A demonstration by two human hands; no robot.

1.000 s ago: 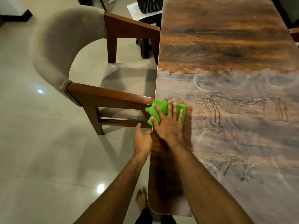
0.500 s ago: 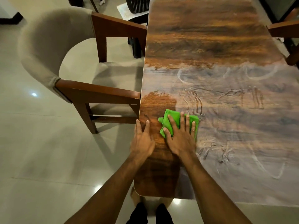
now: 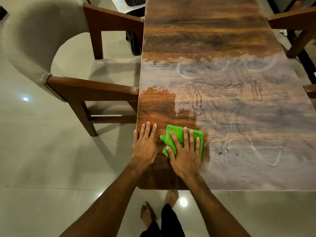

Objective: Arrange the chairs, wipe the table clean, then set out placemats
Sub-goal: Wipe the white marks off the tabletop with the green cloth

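A long wooden table [image 3: 213,36] runs away from me, its near half filmed with grey dust and finger marks. My right hand [image 3: 185,153] presses flat, fingers straight, on a folded green cloth [image 3: 176,136] near the table's front left corner. My left hand [image 3: 145,144] lies flat on the tabletop at its left edge, just left of the cloth. A strip of clean dark wood shows around and behind both hands. A beige upholstered chair [image 3: 30,48] with wooden arms stands at the table's left side, its arms meeting the table edge.
Wooden arms of another chair [image 3: 294,19] reach the table's far right edge. A dark ribbed container [image 3: 135,0] stands on the floor beyond the left chair. My bare feet [image 3: 147,214] are on the glossy tiled floor at the table's near end.
My right hand has drawn the green cloth back toward me along the table's left side, leaving a longer clean strip. My left hand moved from the table's edge onto the tabletop.
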